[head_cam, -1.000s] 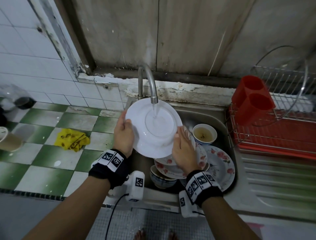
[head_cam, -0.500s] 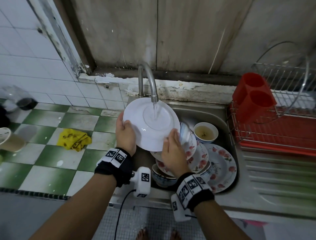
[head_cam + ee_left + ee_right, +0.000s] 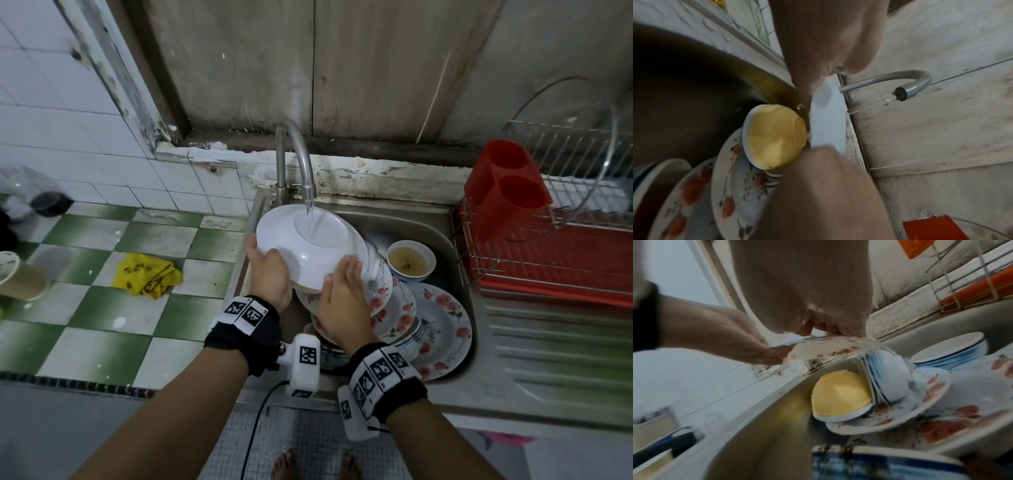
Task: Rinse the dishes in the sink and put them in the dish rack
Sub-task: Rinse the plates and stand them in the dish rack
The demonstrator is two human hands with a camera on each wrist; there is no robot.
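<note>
I hold a white plate [image 3: 301, 246] underside up beneath the running tap [image 3: 301, 154], and water falls on its base. My left hand [image 3: 267, 270] grips the plate's left rim, thumb on top. My right hand [image 3: 342, 298] lies with straight fingers on the lower right rim. In the right wrist view, the plate [image 3: 824, 348] shows a floral face turned down. Below it in the sink [image 3: 411, 219] lie stacked floral plates [image 3: 442, 329], an upturned yellow bowl [image 3: 774, 138] and a small bowl of brownish liquid [image 3: 411, 262]. The wire dish rack [image 3: 555, 260] stands to the right.
A red cutlery holder [image 3: 503, 192] sits in the rack's near left corner. The ribbed steel drainboard [image 3: 555, 356] lies in front of the rack. A yellow cloth [image 3: 147, 277] and a cup [image 3: 17, 277] rest on the green-and-white tiled counter at the left.
The plate has tipped flatter under the stream. My right hand slid from the right rim down to the lower rim. My left hand kept its grip.
</note>
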